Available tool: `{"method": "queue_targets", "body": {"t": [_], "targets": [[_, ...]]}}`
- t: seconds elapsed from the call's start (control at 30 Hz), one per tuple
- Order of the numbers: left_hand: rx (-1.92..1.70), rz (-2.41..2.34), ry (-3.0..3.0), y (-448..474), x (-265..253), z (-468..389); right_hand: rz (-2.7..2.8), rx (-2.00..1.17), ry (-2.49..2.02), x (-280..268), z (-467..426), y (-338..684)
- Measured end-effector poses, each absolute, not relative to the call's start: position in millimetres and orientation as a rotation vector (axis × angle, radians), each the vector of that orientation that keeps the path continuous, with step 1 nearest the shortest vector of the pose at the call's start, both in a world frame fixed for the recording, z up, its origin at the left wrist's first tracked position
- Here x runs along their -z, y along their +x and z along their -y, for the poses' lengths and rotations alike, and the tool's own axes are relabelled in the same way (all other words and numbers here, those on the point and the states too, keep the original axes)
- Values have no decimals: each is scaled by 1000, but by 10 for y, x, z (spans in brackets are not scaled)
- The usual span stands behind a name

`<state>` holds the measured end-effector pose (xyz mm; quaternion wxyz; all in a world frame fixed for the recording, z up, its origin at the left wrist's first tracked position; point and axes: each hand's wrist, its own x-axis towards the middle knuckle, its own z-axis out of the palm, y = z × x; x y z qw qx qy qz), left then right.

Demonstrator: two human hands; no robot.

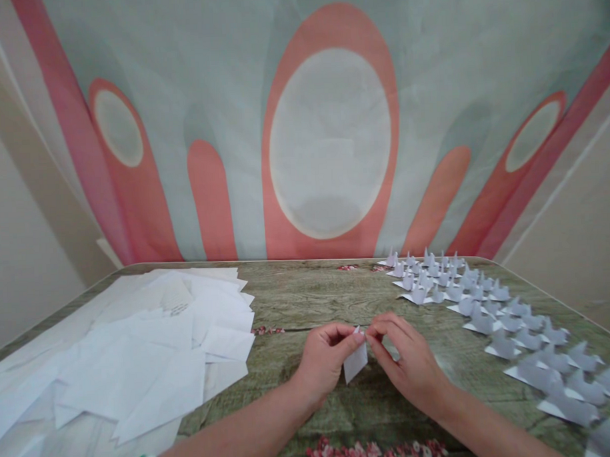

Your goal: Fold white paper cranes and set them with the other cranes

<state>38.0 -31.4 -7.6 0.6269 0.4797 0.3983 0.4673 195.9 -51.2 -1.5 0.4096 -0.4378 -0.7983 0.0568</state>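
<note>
A small folded piece of white paper [356,365] hangs above the middle of the table, one pointed end downward. My left hand [325,356] pinches its upper part between thumb and forefinger. Close against the upper right of that paper, my right hand [403,356] has its thumb and forefinger pressed together at the tip, pinching the paper's edge. The finer folds near the fingertips are too small to make out.
Loose white paper sheets [154,354] lie in an overlapping heap on the left. Rows of folded white paper birds [504,345] stand along the right side of the wood-patterned table [307,295]. A printed backdrop [241,124] hangs behind the far edge.
</note>
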Motion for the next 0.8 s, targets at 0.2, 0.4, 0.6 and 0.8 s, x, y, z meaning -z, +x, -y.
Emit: {"method": "queue_targets", "body": {"t": [0.2,0.4,0.6,0.8], "targets": [[-1101,-887,1173,368,82,299,1924,-480,-1032,-148,511,1997],[-1129,-832,1323,351,51,292,1961,-715,-1090,-300,447,2073],[-1120,-845,1387,342,43,291,1907,-915,-1168,-245,398,2114],[-1105,-838,1385,337,34,282,1901,-969,-1167,-232,383,2127]]}}
